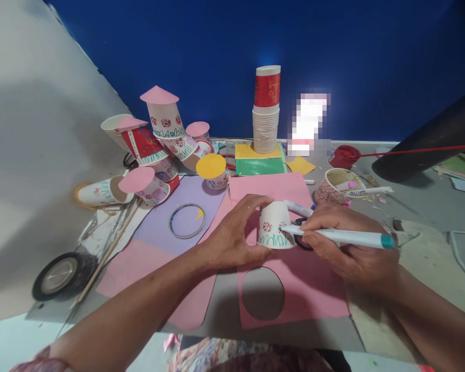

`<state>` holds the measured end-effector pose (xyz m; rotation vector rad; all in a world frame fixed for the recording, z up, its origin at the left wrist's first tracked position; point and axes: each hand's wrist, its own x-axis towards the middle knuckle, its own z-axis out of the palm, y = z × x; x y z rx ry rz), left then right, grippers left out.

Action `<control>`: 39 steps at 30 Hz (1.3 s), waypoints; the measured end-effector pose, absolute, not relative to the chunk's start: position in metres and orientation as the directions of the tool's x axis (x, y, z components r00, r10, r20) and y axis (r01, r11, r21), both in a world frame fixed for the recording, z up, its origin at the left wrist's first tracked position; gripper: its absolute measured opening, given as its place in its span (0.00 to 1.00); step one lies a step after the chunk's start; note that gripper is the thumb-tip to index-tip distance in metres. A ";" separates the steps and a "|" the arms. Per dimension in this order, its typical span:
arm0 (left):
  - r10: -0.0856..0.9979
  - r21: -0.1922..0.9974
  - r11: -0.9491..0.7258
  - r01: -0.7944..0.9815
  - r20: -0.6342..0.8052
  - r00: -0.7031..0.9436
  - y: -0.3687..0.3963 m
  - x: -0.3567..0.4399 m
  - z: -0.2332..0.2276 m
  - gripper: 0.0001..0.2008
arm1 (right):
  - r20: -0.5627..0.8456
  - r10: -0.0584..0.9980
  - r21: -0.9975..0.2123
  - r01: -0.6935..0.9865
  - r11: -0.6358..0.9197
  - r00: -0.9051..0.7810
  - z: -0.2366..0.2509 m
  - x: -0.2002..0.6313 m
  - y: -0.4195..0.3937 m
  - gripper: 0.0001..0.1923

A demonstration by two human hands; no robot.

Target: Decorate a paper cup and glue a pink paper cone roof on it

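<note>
Fingers of my left hand (232, 235) are curled round an upturned paper cup (275, 226), thumb low near its rim, other fingers over the closed end, so that hand is grasping the cup. My right hand (344, 248) is clenched on a white marker (341, 236) w/ a teal end cap; its tip touches the cup wall just beside a red flower print, above a teal zigzag line. The cup sits mouth-down on a pink paper sheet (310, 289) near the front edge of the worktop (430, 206), approx. mid-width. That sheet has a round hole (262, 293) cut out, just in front of the cup.

A second marker (299, 208) lies behind the cup, partly under my right hand. Left of the pink sheet is a lilac sheet (166, 206) w/ a tape ring (187, 220) on it. Toward the back-left corner there's a heap of decorated cups (165, 134) w/ pink and yellow paper lids. At the back edge, centre, a stack of plain cups (265, 132) topped by a red one stands on yellow and green paper. Right of that, a patterned cup (331, 187) lies w/ another pen in it, and a red tape dispenser (344, 155) is nr the back edge. A black roll (60, 274) rests at the front-left corner.
</note>
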<state>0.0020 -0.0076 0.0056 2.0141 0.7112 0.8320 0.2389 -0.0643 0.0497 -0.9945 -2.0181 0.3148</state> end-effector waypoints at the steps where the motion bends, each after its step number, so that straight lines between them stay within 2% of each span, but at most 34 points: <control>1: 0.726 0.847 -0.500 0.183 0.294 0.621 -0.008 0.002 0.006 0.38 | 0.579 0.749 -0.542 0.534 0.649 -0.322 0.050 0.239 -0.064 0.08; 5: 0.732 0.843 -0.502 0.192 0.297 0.613 -0.008 0.002 0.005 0.38 | 0.582 0.755 -0.551 0.536 0.640 -0.303 0.052 0.240 -0.064 0.08; 11: 0.724 0.842 -0.507 0.183 0.300 0.621 -0.008 0.002 0.006 0.38 | 0.619 0.718 -0.503 0.541 0.674 -0.319 0.051 0.239 -0.062 0.05; 17: 0.725 0.844 -0.505 0.184 0.298 0.621 -0.008 0.003 0.008 0.37 | 0.591 0.751 -0.550 0.533 0.642 -0.295 0.053 0.240 -0.063 0.08; 23: 0.720 0.842 -0.509 0.180 0.301 0.626 -0.008 0.002 0.006 0.37 | 0.586 0.746 -0.531 0.545 0.648 -0.316 0.052 0.239 -0.064 0.07; 29: 0.721 0.837 -0.514 0.187 0.303 0.624 -0.007 0.003 0.005 0.36 | 0.613 0.747 -0.546 0.545 0.636 -0.258 0.051 0.240 -0.063 0.06; 34: 0.720 0.837 -0.518 0.178 0.314 0.618 -0.007 0.003 0.007 0.36 | 0.598 0.746 -0.529 0.555 0.642 -0.294 0.050 0.240 -0.062 0.06; 39: 0.721 0.840 -0.510 0.184 0.301 0.624 -0.007 0.003 0.007 0.35 | 0.606 0.756 -0.550 0.555 0.624 -0.250 0.048 0.242 -0.064 0.06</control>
